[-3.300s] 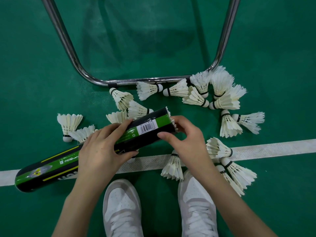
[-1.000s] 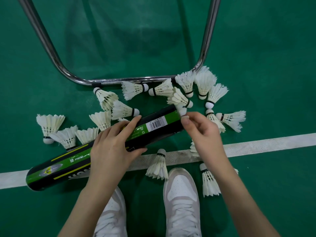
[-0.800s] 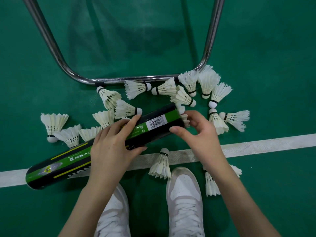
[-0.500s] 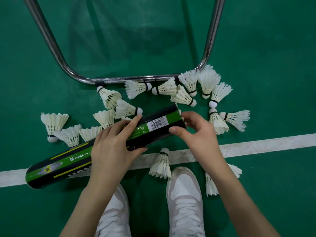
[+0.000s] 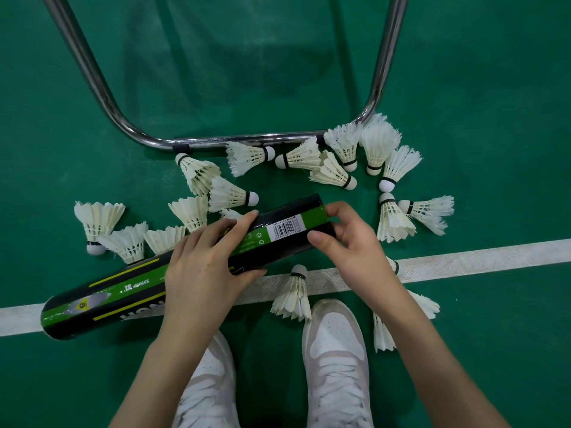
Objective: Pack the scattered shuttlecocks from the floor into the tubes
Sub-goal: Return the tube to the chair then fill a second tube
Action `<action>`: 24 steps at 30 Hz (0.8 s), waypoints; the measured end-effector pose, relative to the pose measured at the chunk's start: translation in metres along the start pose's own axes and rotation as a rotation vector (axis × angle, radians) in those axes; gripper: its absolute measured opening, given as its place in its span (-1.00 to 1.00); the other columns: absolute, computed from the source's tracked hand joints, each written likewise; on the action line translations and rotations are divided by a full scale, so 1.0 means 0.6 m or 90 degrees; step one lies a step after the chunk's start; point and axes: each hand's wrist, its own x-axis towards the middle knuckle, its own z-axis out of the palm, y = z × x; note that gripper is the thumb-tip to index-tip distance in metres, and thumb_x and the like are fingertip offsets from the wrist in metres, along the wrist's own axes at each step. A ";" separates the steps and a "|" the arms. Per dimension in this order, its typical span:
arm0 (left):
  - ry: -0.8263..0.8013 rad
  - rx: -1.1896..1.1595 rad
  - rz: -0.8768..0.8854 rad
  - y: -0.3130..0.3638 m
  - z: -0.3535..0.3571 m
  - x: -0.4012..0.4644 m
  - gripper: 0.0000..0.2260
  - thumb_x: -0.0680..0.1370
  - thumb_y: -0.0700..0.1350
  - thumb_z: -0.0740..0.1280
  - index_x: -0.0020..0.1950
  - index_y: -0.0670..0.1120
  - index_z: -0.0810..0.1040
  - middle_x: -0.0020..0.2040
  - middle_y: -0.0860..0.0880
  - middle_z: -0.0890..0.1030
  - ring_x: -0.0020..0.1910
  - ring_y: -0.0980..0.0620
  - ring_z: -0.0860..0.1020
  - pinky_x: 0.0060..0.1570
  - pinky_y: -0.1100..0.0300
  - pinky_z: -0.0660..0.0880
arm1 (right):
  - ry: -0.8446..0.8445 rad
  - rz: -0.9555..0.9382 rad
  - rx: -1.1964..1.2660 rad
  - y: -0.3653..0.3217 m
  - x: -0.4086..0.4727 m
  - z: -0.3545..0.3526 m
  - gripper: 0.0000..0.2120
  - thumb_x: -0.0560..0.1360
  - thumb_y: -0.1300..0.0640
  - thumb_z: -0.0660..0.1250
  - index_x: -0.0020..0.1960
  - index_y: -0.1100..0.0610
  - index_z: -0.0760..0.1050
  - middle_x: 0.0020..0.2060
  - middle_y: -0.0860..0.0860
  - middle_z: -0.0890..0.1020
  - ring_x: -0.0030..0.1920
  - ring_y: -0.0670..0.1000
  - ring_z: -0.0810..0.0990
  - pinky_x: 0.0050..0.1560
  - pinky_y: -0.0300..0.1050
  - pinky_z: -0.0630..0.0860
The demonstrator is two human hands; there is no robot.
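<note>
The tube (image 5: 185, 270), black with green panels and a barcode label, lies slanted across the white line (image 5: 482, 257) on the green floor (image 5: 494, 88), its closed end low on the far left of the line and its other end raised toward the upper right. The left hand (image 5: 205, 267) grasps the tube around its middle, fingers curled over the top and thumb underneath. The right hand (image 5: 349, 239) clasps the tube's upper-right end, thumb on the near side by the barcode and fingers wrapped over the far edge, covering the mouth; whether anything sits inside the mouth cannot be told. Shuttlecocks lie scattered around the tube. Above its left half, three (image 5: 99, 220) rest close together, with more (image 5: 228, 196) just above the left hand's fingers. Beyond the tube's upper end, a cluster (image 5: 346, 152) lies against the chrome frame (image 5: 102, 88), whose bent bar runs across the floor well above the tube. To the right of the tube's mouth, two (image 5: 392, 223) lie side by side. Below the tube, one (image 5: 293, 295) rests on the line with its cork pointing up toward the tube, touching the right of two white shoes (image 5: 336, 350); others (image 5: 381, 335) are partly hidden under the right forearm.
</note>
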 end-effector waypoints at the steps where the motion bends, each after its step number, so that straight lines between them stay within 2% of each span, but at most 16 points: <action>1: 0.000 -0.002 -0.002 -0.001 0.000 0.000 -0.25 0.19 0.03 0.59 0.35 0.03 0.45 0.09 -0.06 0.59 0.01 -0.17 0.55 -0.01 -0.06 0.48 | 0.003 -0.001 -0.003 0.000 0.001 0.001 -0.80 0.49 0.27 0.31 -0.08 -0.01 0.39 -0.24 -0.12 0.64 -0.16 -0.18 0.60 -0.07 -0.37 0.46; 4: -0.001 -0.002 -0.004 -0.007 0.000 0.002 -0.25 0.19 0.04 0.59 0.36 0.04 0.44 0.09 -0.05 0.59 0.02 -0.16 0.55 -0.02 -0.04 0.48 | 0.018 -0.005 -0.028 -0.001 0.005 0.004 -0.79 0.47 0.24 0.36 -0.08 -0.05 0.41 -0.21 -0.12 0.65 -0.17 -0.19 0.60 -0.09 -0.39 0.46; 8: 0.000 0.001 -0.010 -0.020 0.002 0.000 -0.24 0.20 0.03 0.59 0.36 0.04 0.44 0.09 -0.06 0.59 0.00 -0.16 0.56 -0.02 -0.05 0.49 | 0.044 -0.034 -0.078 0.000 0.010 -0.003 -0.77 0.43 0.21 0.41 -0.12 -0.10 0.46 -0.19 -0.17 0.62 -0.11 -0.21 0.59 0.00 -0.37 0.47; 11: -0.009 0.000 -0.025 -0.031 0.002 -0.003 -0.25 0.21 0.04 0.58 0.37 0.04 0.43 0.10 -0.06 0.59 0.02 -0.16 0.55 -0.01 -0.06 0.49 | 0.061 -0.052 -0.078 0.004 0.022 -0.025 -0.91 0.46 0.20 0.37 -0.07 0.04 0.53 -0.15 -0.06 0.65 -0.06 -0.10 0.60 0.03 -0.30 0.47; 13: -0.012 0.002 -0.034 -0.036 0.001 -0.004 -0.26 0.22 0.04 0.58 0.37 0.04 0.43 0.10 -0.06 0.59 0.02 -0.16 0.54 -0.02 -0.05 0.48 | 0.076 -0.057 -0.102 0.013 0.042 -0.042 -0.92 0.49 0.19 0.34 -0.02 0.09 0.54 -0.07 -0.03 0.64 -0.01 -0.08 0.59 0.07 -0.27 0.48; 16: -0.012 0.000 -0.044 -0.040 0.000 -0.002 -0.26 0.22 0.03 0.58 0.36 0.04 0.43 0.10 -0.06 0.59 0.02 -0.15 0.54 -0.04 -0.04 0.48 | 0.099 -0.064 -0.193 0.032 0.088 -0.061 -0.85 0.50 0.22 0.33 0.04 0.06 0.52 -0.03 -0.13 0.58 0.00 -0.21 0.53 0.05 -0.38 0.43; 20: -0.008 -0.002 -0.047 -0.040 -0.003 -0.002 -0.27 0.22 0.03 0.58 0.36 0.04 0.43 0.09 -0.06 0.59 0.02 -0.15 0.54 -0.06 -0.05 0.48 | 0.116 -0.051 -0.271 0.054 0.152 -0.081 -0.73 0.48 0.22 0.36 0.17 0.09 0.49 0.14 -0.04 0.52 0.14 -0.09 0.46 0.19 -0.22 0.39; 24: -0.015 -0.003 -0.049 -0.042 -0.002 -0.004 -0.27 0.22 0.04 0.58 0.36 0.04 0.43 0.09 -0.06 0.59 0.02 -0.16 0.54 -0.02 -0.06 0.47 | 0.131 -0.040 -0.337 0.077 0.194 -0.092 -0.58 0.43 0.23 0.42 0.26 0.16 0.43 0.20 0.07 0.50 0.16 -0.05 0.43 0.16 -0.26 0.32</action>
